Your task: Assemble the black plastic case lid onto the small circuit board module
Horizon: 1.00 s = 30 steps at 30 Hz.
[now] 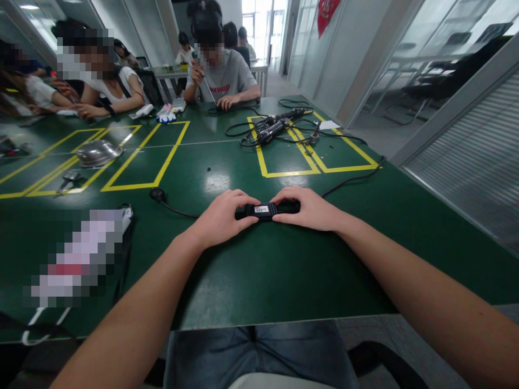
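A small black inline box (266, 211) with a white printed label lies on a power cord, low over the green tabletop. My left hand (223, 217) is closed on its left end, thumb below and fingers above. At the opposite end, my right hand (306, 209) pinches the box the same way. Leftward from my hand the cord runs to a black plug (157, 194) resting on the table. On the right, a black cable (352, 178) trails back toward the table's far right side. The underside of the box is hidden.
Yellow tape (290, 174) marks rectangles on the green table (284, 270). Dark tools with tangled cables (273, 128) lie at the back right. A metal bowl-like part (98, 153) sits left. A blurred pouch (77, 254) is near my left arm. Across, a co-worker (223, 70) holds a screwdriver-like tool.
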### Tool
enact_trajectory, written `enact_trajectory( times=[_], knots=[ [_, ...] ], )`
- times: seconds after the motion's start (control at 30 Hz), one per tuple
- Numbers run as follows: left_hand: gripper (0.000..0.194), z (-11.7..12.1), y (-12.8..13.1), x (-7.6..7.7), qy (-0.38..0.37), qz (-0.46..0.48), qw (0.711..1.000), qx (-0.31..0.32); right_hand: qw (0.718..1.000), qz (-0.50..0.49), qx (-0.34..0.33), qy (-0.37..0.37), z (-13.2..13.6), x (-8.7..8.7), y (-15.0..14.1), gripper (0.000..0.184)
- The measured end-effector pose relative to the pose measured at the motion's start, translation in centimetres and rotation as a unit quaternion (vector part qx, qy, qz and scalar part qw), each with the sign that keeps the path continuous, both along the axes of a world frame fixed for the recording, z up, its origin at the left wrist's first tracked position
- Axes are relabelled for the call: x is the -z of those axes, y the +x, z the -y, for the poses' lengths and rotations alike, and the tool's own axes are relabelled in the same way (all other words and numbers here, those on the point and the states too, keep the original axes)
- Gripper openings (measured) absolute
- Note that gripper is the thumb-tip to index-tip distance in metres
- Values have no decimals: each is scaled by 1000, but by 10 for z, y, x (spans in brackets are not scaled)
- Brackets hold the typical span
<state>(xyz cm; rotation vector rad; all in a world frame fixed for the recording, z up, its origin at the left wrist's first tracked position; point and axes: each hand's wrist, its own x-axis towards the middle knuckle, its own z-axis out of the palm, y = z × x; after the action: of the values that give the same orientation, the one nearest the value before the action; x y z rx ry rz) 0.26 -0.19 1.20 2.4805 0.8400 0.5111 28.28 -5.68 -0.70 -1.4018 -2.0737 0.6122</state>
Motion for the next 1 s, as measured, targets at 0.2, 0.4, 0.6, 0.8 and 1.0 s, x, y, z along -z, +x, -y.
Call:
enact_trajectory(
  times=[0.2, 0.4, 0.6, 0.8, 1.0],
  knots=[
    [28, 2, 0, -1, -4, 3, 1000, 1, 1000, 1, -8, 5, 1, 0, 0, 31],
    [40, 1, 0, 2, -9, 15, 1000, -4, 1000, 3, -5, 12, 0, 1, 0, 32],
    [42, 2, 0, 0, -11, 21, 1000, 3, 1000, 4, -5, 10, 1, -1, -1, 34],
    [35, 2, 0, 0, -3, 5, 1000, 11, 1000, 7, -4, 11, 1, 0, 0, 32],
    [34, 1, 1, -1, 18, -11, 1000, 16, 1000, 3, -8, 9, 0, 0, 1, 32]
  ],
)
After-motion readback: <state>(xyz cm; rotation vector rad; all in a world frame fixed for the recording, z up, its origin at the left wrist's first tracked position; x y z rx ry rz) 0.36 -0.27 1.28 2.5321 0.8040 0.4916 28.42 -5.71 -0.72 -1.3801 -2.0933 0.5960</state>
